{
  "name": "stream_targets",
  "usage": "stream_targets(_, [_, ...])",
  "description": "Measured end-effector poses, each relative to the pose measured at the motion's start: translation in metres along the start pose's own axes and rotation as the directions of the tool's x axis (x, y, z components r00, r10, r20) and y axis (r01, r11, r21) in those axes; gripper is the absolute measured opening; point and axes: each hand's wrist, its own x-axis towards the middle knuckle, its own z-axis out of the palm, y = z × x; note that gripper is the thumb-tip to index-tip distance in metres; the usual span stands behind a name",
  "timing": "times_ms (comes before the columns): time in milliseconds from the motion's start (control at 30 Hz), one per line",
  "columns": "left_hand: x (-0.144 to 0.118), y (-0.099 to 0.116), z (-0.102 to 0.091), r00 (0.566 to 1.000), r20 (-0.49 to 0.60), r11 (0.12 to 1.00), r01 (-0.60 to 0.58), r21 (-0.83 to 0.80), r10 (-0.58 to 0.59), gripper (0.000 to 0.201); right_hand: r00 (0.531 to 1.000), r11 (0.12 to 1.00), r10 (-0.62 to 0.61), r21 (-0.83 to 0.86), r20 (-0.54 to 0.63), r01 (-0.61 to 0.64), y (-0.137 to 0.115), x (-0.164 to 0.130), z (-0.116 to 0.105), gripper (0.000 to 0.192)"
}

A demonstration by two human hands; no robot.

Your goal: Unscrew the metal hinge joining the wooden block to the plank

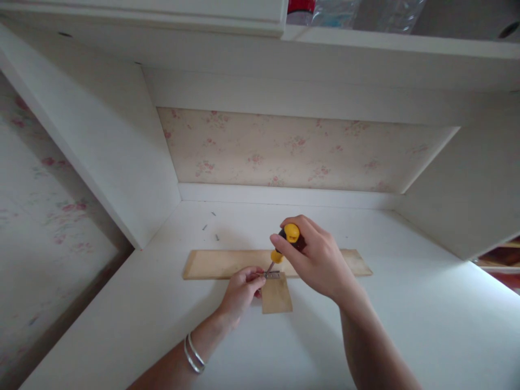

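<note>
My right hand (311, 246) is closed around the handle of a yellow-and-black screwdriver (291, 233). Its shaft slants down to a small metal hinge (273, 275), where the tip meets the left part of the metal. My left hand (246, 287) pinches the hinge's left end with thumb and fingers; whether a screw is between them is too small to tell. The hinge lies where a short wooden piece (277, 297) meets the front edge of a long wooden board (227, 264). My right hand and forearm cover part of that board.
Several loose screws (217, 237) lie on the white tabletop (162, 325) behind the board. White side panels (93, 119) stand left and right, and a shelf (325, 70) hangs low overhead. Plastic bottles (335, 12) stand on it at top right. Floral wallpaper (255, 149) covers the back.
</note>
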Motion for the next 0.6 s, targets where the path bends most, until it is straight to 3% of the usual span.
stream_targets(333, [-0.001,0.004,0.002,0.999,-0.032,1.0,-0.015,-0.009,0.015,0.028,0.986,0.995,-0.074,0.075,0.148,0.063,-0.003,-0.011,-0.013,0.022])
stream_targets(433, [-0.001,0.002,0.002,1.0,-0.026,1.0,-0.013,0.003,0.013,0.029,0.991,0.998,-0.058,0.012,0.118,0.057,0.0,-0.009,-0.011,0.025])
stream_targets(600, [0.0,0.001,0.002,0.999,-0.034,1.0,0.013,0.029,-0.012,0.03,1.0,0.972,-0.007,-0.234,-0.012,0.004,0.01,-0.006,-0.01,0.032])
